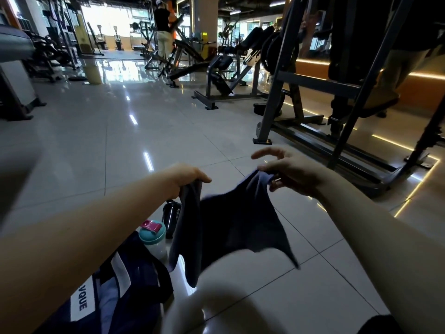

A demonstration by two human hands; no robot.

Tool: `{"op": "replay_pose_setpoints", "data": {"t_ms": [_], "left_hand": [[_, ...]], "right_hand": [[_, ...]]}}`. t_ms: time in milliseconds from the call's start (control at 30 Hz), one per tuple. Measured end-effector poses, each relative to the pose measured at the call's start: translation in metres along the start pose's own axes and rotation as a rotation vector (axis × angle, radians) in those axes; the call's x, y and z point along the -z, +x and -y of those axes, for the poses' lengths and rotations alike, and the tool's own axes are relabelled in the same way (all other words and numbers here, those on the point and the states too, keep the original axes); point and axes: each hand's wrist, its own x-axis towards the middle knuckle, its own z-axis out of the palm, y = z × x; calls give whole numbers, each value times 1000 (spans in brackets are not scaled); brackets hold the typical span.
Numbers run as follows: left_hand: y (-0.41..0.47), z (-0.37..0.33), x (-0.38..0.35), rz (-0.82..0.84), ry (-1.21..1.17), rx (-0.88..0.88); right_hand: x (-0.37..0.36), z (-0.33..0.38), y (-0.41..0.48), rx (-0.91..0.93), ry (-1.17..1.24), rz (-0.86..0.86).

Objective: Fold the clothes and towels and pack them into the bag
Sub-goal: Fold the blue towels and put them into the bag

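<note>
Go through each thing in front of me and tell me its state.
Left hand: grips one top corner.
Right hand: pinches the other corner.
Dark blue cloth: unfolded, held up between the hands.
Shaker bottle: upright, lid on.
Black bottle: upright.
Bag: on the floor, opening not visible.

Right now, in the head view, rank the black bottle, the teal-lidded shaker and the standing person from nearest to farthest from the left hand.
1. Black bottle, just below the left hand holding the navy cloth.
2. Teal-lidded shaker, lower left, beside the bag.
3. Standing person, far back across the gym.
</note>
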Motion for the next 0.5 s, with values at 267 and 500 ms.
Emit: {"op": "replay_pose_setpoints", "data": {"t_ms": [267, 500], "left_hand": [[-11, -2, -7, 211, -16, -75], [-20, -5, -9, 149, -143, -133]], "right_hand": [[-19, 3, -2, -123, -19, 139], [-33, 6, -1, -201, 38, 212]]}}
